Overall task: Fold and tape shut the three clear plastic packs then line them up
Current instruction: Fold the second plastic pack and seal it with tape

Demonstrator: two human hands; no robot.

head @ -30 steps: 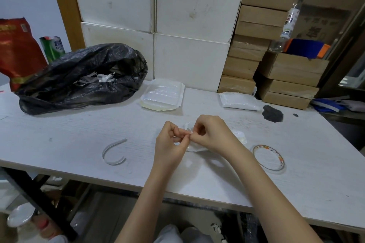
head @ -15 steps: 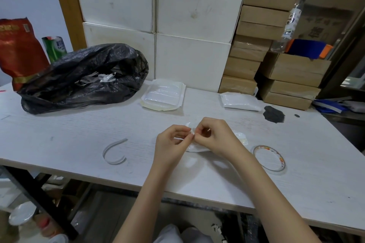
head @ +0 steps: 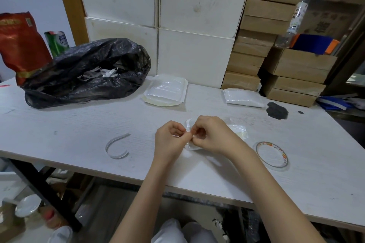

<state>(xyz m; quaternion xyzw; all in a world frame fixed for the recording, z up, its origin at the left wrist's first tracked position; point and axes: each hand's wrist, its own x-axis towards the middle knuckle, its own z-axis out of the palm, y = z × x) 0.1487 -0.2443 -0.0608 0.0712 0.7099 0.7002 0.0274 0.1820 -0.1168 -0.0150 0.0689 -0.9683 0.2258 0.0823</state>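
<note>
The left hand point(head: 170, 140) and right hand point(head: 212, 134) met over the middle of the table point(head: 79, 130), both with fingers curled in and fingertips pinching the near left edge of a clear pack point(head: 240, 131) lying flat there. The thumb and forefinger of each hand were pressed together on the plastic, the two pinches touching each other; whether a bit of tape sat between them could not be told. Most of the pack was hidden under the right hand, only its far right corner and a sliver near the wrist showing.

A second pack point(head: 166, 91) lay at the back of the table by the white boxes point(head: 195, 55), and a third pack point(head: 244, 97) to its right, near a dark smudge point(head: 276, 111). A tape roll point(head: 272, 155) lay flat just right of the right forearm, its printing too small to read. A curled white strip point(head: 116, 147) lay well left of the hands. A black bag point(head: 87, 73) slumped at the back left, before a red packet point(head: 18, 45) and a green can point(head: 57, 42) whose lettering was blurred. Cardboard boxes point(head: 256, 45) were stacked at the right, a bottle point(head: 295, 19) above them, label unreadable
</note>
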